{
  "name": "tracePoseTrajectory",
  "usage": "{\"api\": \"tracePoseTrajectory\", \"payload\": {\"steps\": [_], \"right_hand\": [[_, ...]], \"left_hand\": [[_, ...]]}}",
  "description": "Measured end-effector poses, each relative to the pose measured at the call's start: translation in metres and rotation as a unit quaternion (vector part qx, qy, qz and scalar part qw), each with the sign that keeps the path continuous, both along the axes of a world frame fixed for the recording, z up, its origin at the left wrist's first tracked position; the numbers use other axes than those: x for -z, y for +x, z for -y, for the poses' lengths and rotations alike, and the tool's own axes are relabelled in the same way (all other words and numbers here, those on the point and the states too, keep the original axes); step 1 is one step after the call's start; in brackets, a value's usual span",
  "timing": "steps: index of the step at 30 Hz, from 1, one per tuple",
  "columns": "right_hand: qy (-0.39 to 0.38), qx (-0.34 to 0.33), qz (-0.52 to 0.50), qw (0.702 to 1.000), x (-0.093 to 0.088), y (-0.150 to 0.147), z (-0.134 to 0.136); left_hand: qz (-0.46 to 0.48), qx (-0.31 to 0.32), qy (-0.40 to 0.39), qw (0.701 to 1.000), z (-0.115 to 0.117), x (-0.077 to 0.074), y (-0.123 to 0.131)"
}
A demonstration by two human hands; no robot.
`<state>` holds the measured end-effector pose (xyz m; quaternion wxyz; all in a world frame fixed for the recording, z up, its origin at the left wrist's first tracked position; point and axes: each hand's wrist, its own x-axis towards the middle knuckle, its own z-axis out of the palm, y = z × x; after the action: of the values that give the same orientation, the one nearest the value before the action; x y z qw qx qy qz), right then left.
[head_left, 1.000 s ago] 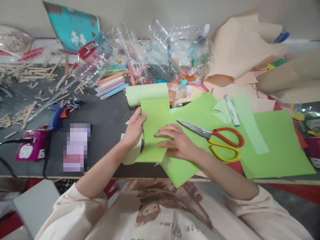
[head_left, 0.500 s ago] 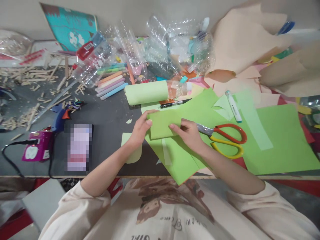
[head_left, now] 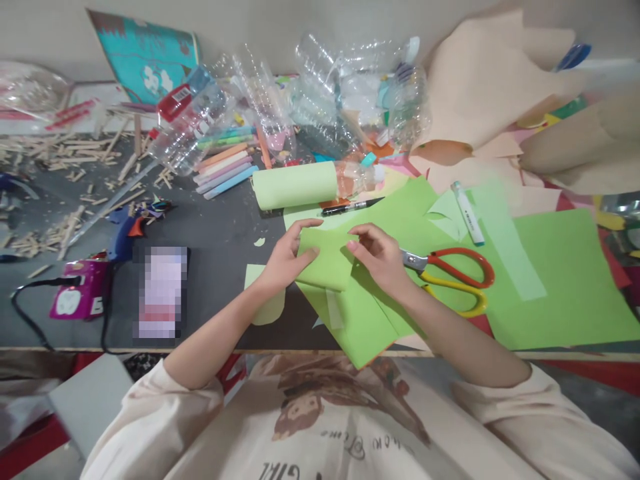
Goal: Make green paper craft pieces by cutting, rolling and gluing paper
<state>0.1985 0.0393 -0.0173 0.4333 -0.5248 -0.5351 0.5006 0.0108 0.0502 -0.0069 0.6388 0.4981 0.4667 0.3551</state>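
Observation:
My left hand grips a folded piece of light green paper, thumb across its front and fingers behind its left edge. At the paper's right edge is my right hand, its thumb and index finger apart; whether a fingertip still touches the paper is hard to tell. Below lie larger green paper sheets. Scissors with one red and one yellow handle rest just right of my right hand. A black pen lies behind the folded paper, near a bottle wrapped in pale green paper.
To the left are a phone, a purple box and a blue glue gun. Wooden sticks are scattered at the back left. Clear plastic bottles line the back. A white marker lies on the right.
My right hand has loosened from the folded paper, its thumb moving off the front. My left thumb has slid farther over the paper, which now tilts down to the right.

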Motion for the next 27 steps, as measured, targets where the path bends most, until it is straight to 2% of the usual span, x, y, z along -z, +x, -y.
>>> {"api": "tracePoseTrajectory", "payload": {"steps": [5, 12, 16, 27], "right_hand": [[0.014, -0.028, 0.053, 0.998, 0.004, 0.0019, -0.0036], [-0.059, -0.069, -0.014, 0.996, -0.0013, 0.0003, -0.0052], [-0.093, -0.079, -0.031, 0.992, -0.0014, 0.0004, -0.0065], [-0.101, -0.079, -0.041, 0.991, 0.0018, 0.0027, -0.0075]], "left_hand": [[-0.016, -0.002, 0.02, 1.0, 0.0004, 0.0, -0.0001], [-0.029, -0.002, 0.022, 0.999, 0.0019, 0.0011, -0.0006], [-0.034, -0.01, 0.05, 0.998, 0.0018, 0.0026, -0.0013], [-0.072, -0.01, 0.087, 0.994, 0.001, 0.0073, -0.0061]]}}
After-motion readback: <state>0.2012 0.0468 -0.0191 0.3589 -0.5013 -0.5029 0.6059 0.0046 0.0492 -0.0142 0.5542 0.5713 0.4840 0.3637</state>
